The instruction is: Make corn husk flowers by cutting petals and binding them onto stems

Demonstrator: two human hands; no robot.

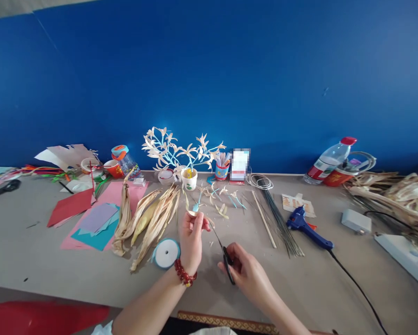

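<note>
Lower centre: left hand (191,239) pinches a husk strip (192,212); right hand (248,275) grips scissors (225,257) beside it. Bottle (329,160) label, right, unreadable.

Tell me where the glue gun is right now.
Head view: the blue glue gun lies on the table, right of the right hand with the scissors, between the green wire bundle and a small white box.

Both forearms are bare from the near edge of the view up to the hands. The left hand (191,237) has a bracelet (185,274) of round dark-red beads at the wrist (one small yellowish bead sits among them). The right hand (247,274) and its wrist are bare. A scrap of white sleeve (102,329) shows near left.
</note>
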